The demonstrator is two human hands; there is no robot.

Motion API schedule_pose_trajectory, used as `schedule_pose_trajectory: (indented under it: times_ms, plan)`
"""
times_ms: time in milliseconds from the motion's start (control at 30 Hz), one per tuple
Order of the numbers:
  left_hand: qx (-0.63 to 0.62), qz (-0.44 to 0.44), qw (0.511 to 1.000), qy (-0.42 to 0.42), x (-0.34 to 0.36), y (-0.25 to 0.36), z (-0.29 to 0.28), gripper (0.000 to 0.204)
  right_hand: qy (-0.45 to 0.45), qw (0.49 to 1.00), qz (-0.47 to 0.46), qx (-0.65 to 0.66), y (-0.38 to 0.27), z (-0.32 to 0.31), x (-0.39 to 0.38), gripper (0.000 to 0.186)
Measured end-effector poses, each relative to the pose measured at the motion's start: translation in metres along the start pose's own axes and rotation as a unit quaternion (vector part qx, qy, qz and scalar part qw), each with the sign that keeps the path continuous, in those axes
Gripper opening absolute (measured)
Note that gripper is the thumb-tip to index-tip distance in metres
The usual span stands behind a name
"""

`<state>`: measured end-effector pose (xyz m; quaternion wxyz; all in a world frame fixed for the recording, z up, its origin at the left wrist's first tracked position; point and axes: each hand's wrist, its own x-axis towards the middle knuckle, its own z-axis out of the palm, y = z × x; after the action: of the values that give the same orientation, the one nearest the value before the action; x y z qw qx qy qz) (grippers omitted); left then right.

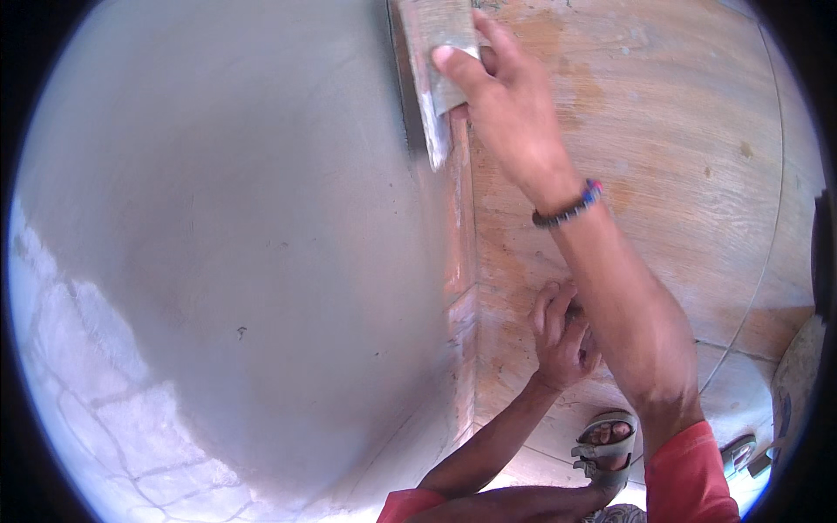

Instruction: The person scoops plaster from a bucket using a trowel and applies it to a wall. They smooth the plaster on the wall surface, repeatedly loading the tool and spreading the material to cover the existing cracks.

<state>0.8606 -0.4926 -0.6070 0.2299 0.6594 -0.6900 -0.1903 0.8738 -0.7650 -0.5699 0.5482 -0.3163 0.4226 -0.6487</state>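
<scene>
My right hand (514, 105) grips a flat, pale plastering float (440, 52) with the thumb pressed on its face. The float stands on edge along the border of a smooth grey plastered surface (279, 235). A black beaded bracelet is on my right wrist. Lower down, my left hand (565, 340) hovers over or rests by the brown tiles, its fingers bent and apart. Nothing is plainly visible in it, and my right forearm covers part of it. Between the plaster and the tiles runs a reddish-brown strip (459, 235) smeared with grey.
Brown wood-patterned tiles (663, 148), stained with plaster, spread to the right. A thin line or cord (767, 244) curves across them. My sandalled foot (608, 444) is at the bottom. Another sandal (739, 453) lies at the lower right. Paler stone-patterned paving (131, 427) borders the plaster at lower left.
</scene>
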Motion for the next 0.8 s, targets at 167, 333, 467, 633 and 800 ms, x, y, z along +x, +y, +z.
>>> schedule_pose_trajectory:
  times_ms: [167, 333, 467, 633, 800]
  plan:
    - [-0.194, -0.186, 0.963, -0.006, -0.038, -0.012, 0.017, 0.039, -0.063, 0.995, 0.006, -0.074, -0.025, 0.028, -0.033, 0.062]
    - [0.035, -0.014, 0.999, 0.007, 0.000, 0.006, -0.006, 0.035, -0.158, 0.986, -0.053, -0.030, -0.083, 0.027, -0.138, 0.058]
    - [0.085, -0.025, 0.995, -0.037, -0.004, 0.004, -0.011, 0.039, -0.159, 0.982, 0.091, 0.055, -0.079, -0.022, -0.129, 0.048]
    - [0.003, 0.001, 0.999, 0.032, 0.000, 0.002, 0.000, 0.042, -0.063, 0.850, 0.297, 0.430, -0.012, -0.045, -0.047, 0.039]
    - [0.024, 0.002, 1.000, 0.016, 0.000, 0.000, -0.006, 0.033, -0.105, 0.853, 0.292, 0.419, 0.005, -0.023, -0.010, 0.037]
